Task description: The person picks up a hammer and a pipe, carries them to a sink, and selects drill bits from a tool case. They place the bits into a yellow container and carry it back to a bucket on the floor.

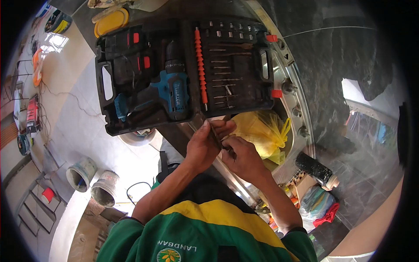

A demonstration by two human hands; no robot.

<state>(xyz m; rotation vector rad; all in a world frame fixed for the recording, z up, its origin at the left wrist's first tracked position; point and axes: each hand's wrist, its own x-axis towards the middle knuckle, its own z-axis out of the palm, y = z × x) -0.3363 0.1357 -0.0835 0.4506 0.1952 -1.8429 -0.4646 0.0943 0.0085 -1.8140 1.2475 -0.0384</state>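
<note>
My left hand (202, 147) and my right hand (245, 158) meet just below the near edge of an open black tool case (107, 118). A thin dark strip-like piece (215, 134) sits between the fingers and thumb of my left hand; its kind is not clear. The fingers of my right hand are pinched together against it, and anything they grip is hidden. Inside the case lies a blue cordless drill (176, 89). A red flexible shaft (201, 65), rows of drill bits (222, 73) and small sockets (230, 35) fill the other half.
Under the case's right side is a metal sink (307, 142) holding a yellow plastic bag (262, 133). A black cylinder (316, 168) rests on the dark stone counter (314, 52). Two dirty buckets (104, 188) stand on the floor at left. A yellow lid (111, 22) lies behind the case.
</note>
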